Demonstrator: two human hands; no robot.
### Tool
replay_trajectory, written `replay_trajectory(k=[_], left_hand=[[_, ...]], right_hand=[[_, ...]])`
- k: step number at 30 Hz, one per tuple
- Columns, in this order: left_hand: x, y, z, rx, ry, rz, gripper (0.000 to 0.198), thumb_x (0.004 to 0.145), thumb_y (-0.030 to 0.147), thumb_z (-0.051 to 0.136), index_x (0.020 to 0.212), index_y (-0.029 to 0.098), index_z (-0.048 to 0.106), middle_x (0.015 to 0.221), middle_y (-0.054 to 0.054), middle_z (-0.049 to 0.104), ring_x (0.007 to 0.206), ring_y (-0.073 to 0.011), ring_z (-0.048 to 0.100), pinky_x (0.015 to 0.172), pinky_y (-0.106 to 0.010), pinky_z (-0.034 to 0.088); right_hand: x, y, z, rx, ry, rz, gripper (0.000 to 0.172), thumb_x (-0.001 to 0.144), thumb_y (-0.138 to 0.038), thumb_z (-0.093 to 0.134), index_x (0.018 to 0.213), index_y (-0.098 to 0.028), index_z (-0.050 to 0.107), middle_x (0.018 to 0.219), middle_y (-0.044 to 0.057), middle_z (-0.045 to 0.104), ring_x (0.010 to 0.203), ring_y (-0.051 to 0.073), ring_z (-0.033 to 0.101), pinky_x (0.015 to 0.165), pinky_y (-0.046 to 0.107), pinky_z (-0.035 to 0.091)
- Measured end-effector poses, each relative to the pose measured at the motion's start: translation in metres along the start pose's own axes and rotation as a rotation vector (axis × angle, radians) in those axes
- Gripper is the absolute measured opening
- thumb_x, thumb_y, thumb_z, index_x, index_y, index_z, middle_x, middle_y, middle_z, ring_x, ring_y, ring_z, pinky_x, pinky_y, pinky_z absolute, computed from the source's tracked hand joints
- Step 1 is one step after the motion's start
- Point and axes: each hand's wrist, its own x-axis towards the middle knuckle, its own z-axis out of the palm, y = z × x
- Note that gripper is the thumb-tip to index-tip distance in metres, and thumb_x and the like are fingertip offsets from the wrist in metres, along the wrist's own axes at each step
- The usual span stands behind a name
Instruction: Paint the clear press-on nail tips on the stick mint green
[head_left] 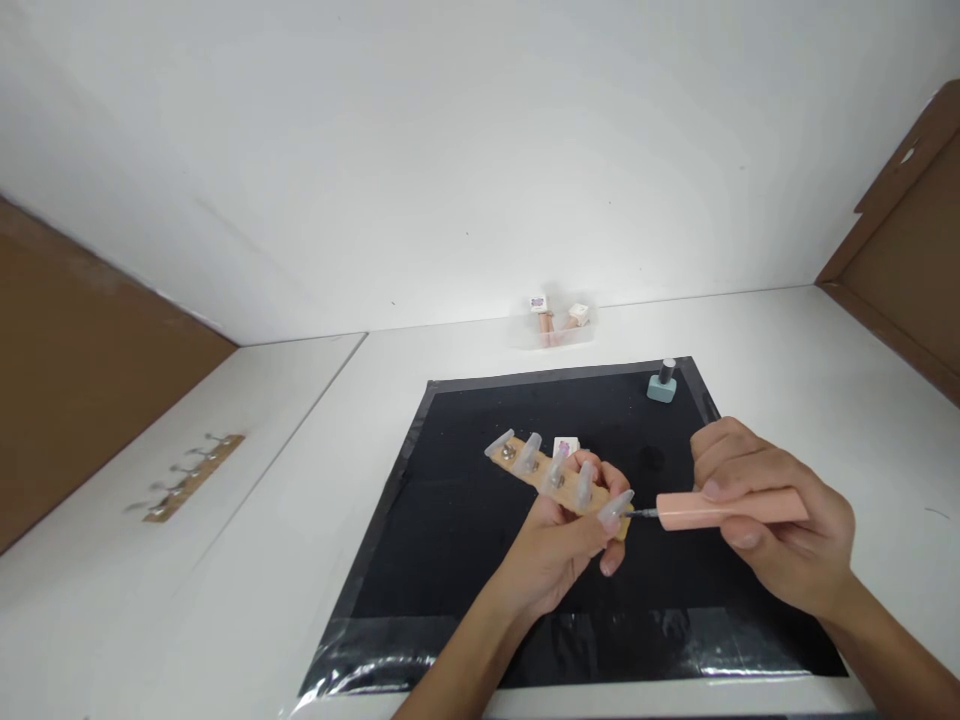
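Left hand (559, 545) over the middle of the black mat (450, 520), fingers curled tight round the wooden strip (568, 493) carrying five clear nail tips; right hand (780, 520) over the mat's right half, fingers closed on the pink pen tool (731, 509), its thin metal tip touching the end nail tip (615, 504); small white block (566, 446) on the mat just behind the strip; teal bottle (663, 383) at the mat's far right corner; clear tray (556, 322) beyond the far edge; second strip (193, 478) well left of the mat.
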Motion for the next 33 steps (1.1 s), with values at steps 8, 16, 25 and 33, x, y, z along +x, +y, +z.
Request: replay_trajectory(k=[8,16,25,33], left_hand=[[-0.0004,0.0000,-0.0016,-0.017,-0.036,-0.033,0.043,0.062,0.021,0.082,0.079,0.020,0.042,0.072,0.006,0.050,0.046,-0.0014,0.041,0.036,-0.011,0.037],[-0.0025,-0.0042,-0.0059,-0.013,-0.099,-0.043,0.040,0.066,0.022,0.079,0.079,0.020,0.041,0.073,0.006,0.049,0.048,-0.0015,0.042,0.037,-0.011,0.038],[-0.0017,-0.0028,-0.0051,-0.050,-0.147,-0.027,0.035,0.069,0.017,0.077,0.079,0.019,0.043,0.074,0.006,0.053,0.047,-0.0003,0.045,0.039,-0.009,0.041],[-0.0019,-0.0047,-0.0070,-0.051,-0.165,-0.027,0.036,0.068,0.016,0.077,0.079,0.019,0.042,0.073,0.006,0.052,0.050,-0.0020,0.046,0.038,-0.010,0.042]], right_hand=[[0.0033,-0.0017,0.0023,-0.078,-0.042,0.017,0.007,0.091,-0.028,0.055,0.093,-0.025,0.061,0.067,0.002,0.060,0.062,0.018,0.054,0.057,0.034,0.045],[-0.0001,0.0009,-0.0009,-0.087,0.019,0.056,0.006,0.089,-0.021,0.055,0.089,-0.025,0.060,0.067,0.001,0.058,0.061,0.017,0.052,0.055,0.032,0.044],[0.0016,-0.0004,-0.0001,0.105,0.055,0.184,0.013,0.090,-0.035,0.056,0.085,-0.023,0.061,0.066,-0.001,0.051,0.061,0.015,0.051,0.053,0.028,0.044],[0.0013,0.0015,-0.0006,0.027,0.132,0.282,0.016,0.091,-0.031,0.055,0.078,-0.022,0.059,0.063,-0.002,0.051,0.059,0.014,0.048,0.053,0.027,0.039]])
